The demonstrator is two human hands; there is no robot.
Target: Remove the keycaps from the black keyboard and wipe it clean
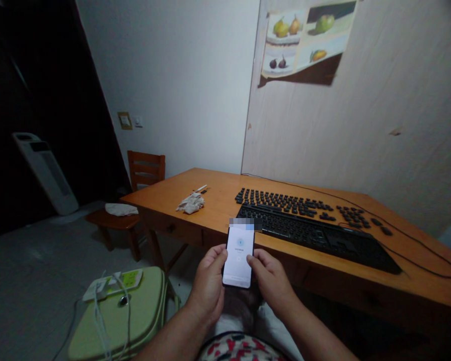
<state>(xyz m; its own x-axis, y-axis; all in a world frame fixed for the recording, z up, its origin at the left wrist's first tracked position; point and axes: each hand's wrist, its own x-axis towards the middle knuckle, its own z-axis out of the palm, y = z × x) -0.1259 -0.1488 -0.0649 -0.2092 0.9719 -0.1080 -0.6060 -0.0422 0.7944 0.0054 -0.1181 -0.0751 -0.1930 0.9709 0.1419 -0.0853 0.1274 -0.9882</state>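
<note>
A smartphone [239,263] with a lit, mostly white screen is held upright between both hands, in front of the table's near edge. My left hand [209,281] grips its left side, thumb along the edge. On the other side, my right hand [271,278] is closed round the right edge, its thumb touching the screen's border. Beyond the phone lies a black keyboard [304,233] with its keycaps off. Rows of loose black keycaps [281,201] are spread behind it on the table.
The wooden table [165,190] also bears a crumpled whitish cloth [191,202] and small tools [200,189]. A cable [428,242] curls along its right side. A chair [146,168] stands at the left. Below it, a green case [135,316] carries a power strip [115,285] with cords.
</note>
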